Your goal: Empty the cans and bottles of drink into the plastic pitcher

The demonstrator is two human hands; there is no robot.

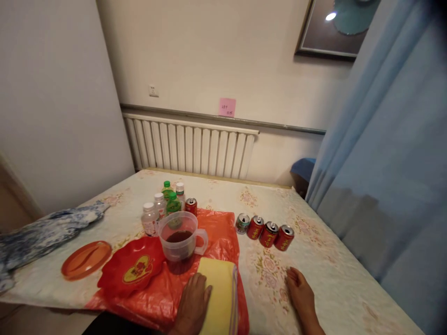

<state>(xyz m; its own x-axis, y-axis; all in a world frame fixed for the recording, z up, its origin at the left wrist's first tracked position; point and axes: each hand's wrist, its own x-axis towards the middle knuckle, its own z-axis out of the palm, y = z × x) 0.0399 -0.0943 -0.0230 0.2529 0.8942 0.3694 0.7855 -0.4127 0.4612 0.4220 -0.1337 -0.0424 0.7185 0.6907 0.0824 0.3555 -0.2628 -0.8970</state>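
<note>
My left hand [192, 301] lies over the left edge of a folded yellow towel [220, 293], thumb apart from the fingers. On the floral tablecloth to the right rests my right hand [302, 298], fingers loosely bent and nothing seen in them. Just beyond the towel stands a clear plastic measuring jug [179, 251] with dark liquid in it. To its left is a red scalloped tray [111, 274]. Beyond my right hand is a row of opened drink cans: a pale one [242, 224] and three red ones [268, 235].
Under the jug and towel spreads a red plastic sheet [218, 232]. Behind the jug stand several bottles [150, 221] and another red can [191, 206]. An orange lid [87, 260] and a blue-white cloth [52, 230] lie left. A blue curtain [380, 163] hangs right; a radiator [195, 144] lines the wall.
</note>
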